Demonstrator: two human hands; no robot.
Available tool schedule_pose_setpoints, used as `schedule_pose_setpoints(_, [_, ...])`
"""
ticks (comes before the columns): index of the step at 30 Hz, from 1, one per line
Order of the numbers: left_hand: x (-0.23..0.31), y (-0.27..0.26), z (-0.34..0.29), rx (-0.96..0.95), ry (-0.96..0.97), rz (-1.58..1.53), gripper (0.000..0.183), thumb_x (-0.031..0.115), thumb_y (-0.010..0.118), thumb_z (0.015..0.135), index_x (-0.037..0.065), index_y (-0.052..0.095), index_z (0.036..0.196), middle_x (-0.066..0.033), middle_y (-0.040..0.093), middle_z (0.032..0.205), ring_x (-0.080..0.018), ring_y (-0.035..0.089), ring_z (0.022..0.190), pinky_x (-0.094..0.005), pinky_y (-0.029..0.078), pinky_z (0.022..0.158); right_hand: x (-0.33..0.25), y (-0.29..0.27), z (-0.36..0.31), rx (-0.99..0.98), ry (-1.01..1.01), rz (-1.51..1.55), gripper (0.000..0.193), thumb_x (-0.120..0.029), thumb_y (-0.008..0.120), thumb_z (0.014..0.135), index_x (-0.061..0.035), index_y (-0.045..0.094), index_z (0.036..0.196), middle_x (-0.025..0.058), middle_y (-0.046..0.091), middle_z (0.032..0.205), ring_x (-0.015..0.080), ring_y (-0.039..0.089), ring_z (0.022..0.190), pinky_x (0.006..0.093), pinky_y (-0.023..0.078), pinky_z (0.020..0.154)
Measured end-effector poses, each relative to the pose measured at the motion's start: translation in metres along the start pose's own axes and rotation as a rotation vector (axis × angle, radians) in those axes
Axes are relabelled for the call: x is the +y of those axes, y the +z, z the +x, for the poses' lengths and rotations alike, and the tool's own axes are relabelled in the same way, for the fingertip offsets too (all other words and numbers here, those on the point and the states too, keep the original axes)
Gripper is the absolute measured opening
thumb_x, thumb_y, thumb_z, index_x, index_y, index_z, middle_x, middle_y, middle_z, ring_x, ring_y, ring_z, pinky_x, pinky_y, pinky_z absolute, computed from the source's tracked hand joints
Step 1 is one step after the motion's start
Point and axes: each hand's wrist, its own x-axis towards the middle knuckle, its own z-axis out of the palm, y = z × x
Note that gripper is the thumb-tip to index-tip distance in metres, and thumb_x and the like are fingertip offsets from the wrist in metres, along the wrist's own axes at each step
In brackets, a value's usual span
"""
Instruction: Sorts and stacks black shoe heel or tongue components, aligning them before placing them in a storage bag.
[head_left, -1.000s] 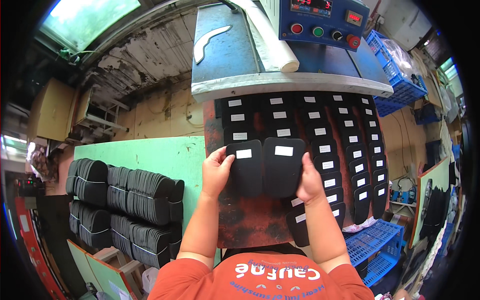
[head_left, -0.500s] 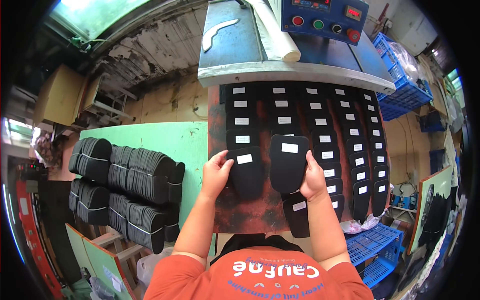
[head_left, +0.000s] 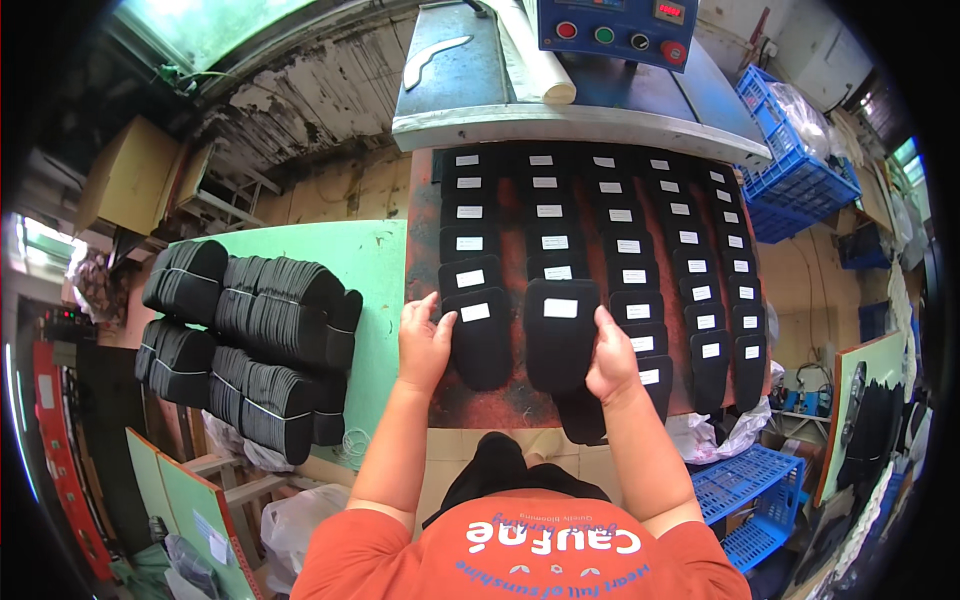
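Observation:
My right hand [head_left: 614, 360] grips the right edge of a black rounded pad [head_left: 560, 350] with a white label near its top. That pad is held over the second column of similar pads, and the fingers beneath it are hidden. My left hand [head_left: 425, 340] is open, thumb and fingers apart, beside the left edge of the front labelled pad [head_left: 480, 350] in the leftmost column. Whether the thumb touches that pad I cannot tell. Another black pad [head_left: 582, 418] shows partly from under the held one.
Overlapping columns of labelled black pads cover the reddish table [head_left: 455, 408]. Beyond it stands a blue machine with a button panel [head_left: 612, 35]. Strapped stacks of black pads [head_left: 270, 310] rest on a green board [head_left: 375, 250] at left. Blue crates [head_left: 790, 150] stand at right.
The view has shifted, so the table and machine sit higher. My left fingers have come off the leftmost column's front pad, which now lies straighter. The right hand still holds its pad.

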Motion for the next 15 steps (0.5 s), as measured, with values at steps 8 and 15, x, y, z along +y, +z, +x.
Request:
schedule_pose_setpoints(8, [0.054,0.003,-0.042,-0.152,-0.258,-0.371,0.027,0.003,0.063,0.081,-0.002,0.060,0.107,0.0006,0.060,0.077,-0.0034,0.051,0.061,-0.0170,0.041,0.053,0.023,-0.030,-0.014,0.188,-0.057,-0.028,0.035,-0.016,0.043,0.095,-0.0001,0.043,0.126,0.0105,0.053,0.119,0.0205,0.054,0.107,0.0323,0.043,0.093])
schedule_pose_setpoints(15, [0.032,0.000,-0.053,0.022,0.135,0.165,0.032,0.008,0.068,0.079,-0.002,0.059,0.108,-0.0075,0.056,0.090,-0.0084,0.050,0.061,-0.0237,0.045,0.058,0.024,-0.022,-0.046,0.199,-0.019,-0.116,0.030,-0.017,0.041,0.095,-0.0020,0.047,0.121,0.0104,0.057,0.114,0.0224,0.057,0.104,0.0351,0.046,0.092])
